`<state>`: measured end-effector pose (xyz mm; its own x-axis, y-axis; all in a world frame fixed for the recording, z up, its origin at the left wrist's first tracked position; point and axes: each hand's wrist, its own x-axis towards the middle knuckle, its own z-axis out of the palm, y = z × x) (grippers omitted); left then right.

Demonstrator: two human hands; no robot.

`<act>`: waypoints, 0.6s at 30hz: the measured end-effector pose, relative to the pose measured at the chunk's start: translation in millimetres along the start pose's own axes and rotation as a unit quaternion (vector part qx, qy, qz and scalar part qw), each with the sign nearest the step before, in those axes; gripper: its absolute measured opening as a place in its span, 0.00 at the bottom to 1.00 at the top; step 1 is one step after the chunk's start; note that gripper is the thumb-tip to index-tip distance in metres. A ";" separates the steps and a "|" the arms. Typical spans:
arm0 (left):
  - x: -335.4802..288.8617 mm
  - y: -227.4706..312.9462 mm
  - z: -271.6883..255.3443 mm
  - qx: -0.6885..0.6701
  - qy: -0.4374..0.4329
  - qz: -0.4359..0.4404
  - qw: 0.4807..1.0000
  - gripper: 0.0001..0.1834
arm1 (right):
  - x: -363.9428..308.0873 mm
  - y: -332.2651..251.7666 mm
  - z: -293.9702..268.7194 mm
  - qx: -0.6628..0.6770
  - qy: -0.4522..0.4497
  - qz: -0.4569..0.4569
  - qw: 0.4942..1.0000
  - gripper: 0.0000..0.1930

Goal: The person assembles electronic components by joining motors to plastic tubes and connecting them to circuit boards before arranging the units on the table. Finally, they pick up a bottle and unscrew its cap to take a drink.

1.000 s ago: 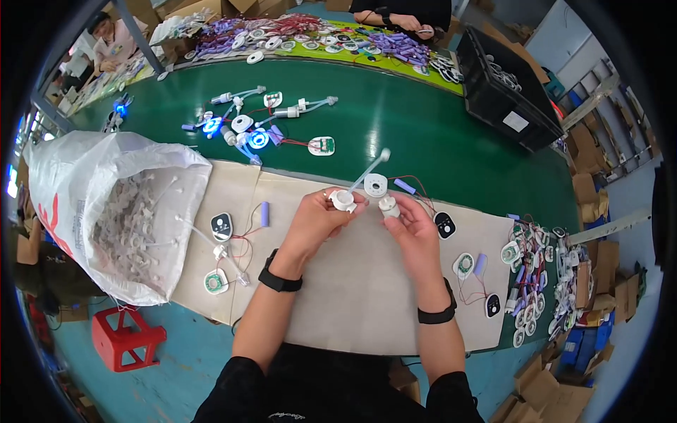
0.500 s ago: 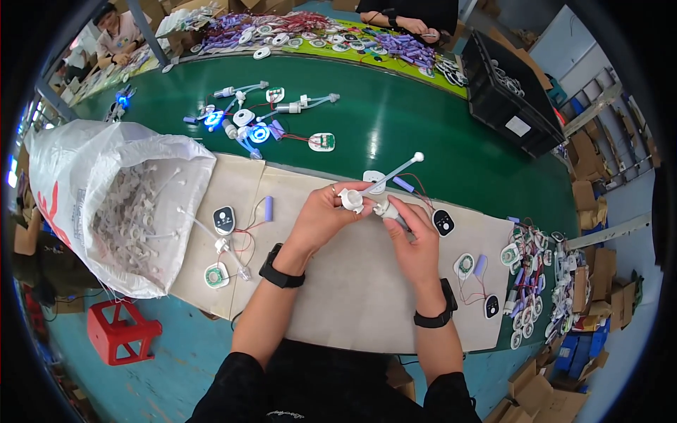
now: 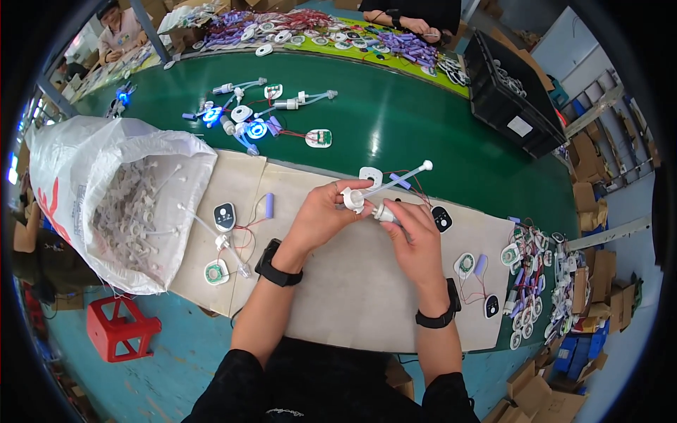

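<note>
My left hand (image 3: 319,217) pinches a white plastic fitting (image 3: 352,200) whose thin translucent tube (image 3: 415,171) slants up to the right and ends in a white knob. Closed around a small pale grey cylinder (image 3: 386,213), my right hand (image 3: 417,243) holds its white end close to the fitting. Fingers hide whether the two parts touch. Behind the hands lie a white oval cover (image 3: 370,176) and a purple battery cell (image 3: 401,183). Red wires run toward a black-faced control unit (image 3: 441,218), partly covered by my right hand.
An open white sack (image 3: 63,176) of similar fittings lies left on the beige work mat (image 3: 345,303). Wired assemblies (image 3: 224,217) flank my arms, with a pile (image 3: 525,282) at right. Lit units (image 3: 257,129) rest on the green table beside a black crate (image 3: 486,106). Other people work beyond.
The fitting has turned a little in my left hand, and its tube now slants lower and farther right. My right hand has shifted slightly with the cylinder.
</note>
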<state>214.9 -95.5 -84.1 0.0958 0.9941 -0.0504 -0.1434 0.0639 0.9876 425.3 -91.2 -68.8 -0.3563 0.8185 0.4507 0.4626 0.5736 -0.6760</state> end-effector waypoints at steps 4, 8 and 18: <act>-0.7 6.4 2.9 0.023 -0.002 -0.018 1.000 0.27 | 0.6 1.2 -2.0 -0.035 -0.015 -0.038 0.999 0.20; -2.2 4.7 6.7 0.100 0.006 -0.015 0.995 0.27 | -2.0 -0.2 -1.8 -0.069 -0.017 -0.046 0.996 0.20; -5.0 7.4 6.7 0.056 0.001 0.003 0.998 0.30 | 1.7 0.7 -12.0 -0.059 -0.023 -0.107 0.992 0.19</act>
<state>220.0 -100.6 -75.6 0.0927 0.9947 -0.0446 -0.0323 0.0478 0.9983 434.7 -89.0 -61.4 -0.4925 0.6761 0.5480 0.4633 0.7367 -0.4926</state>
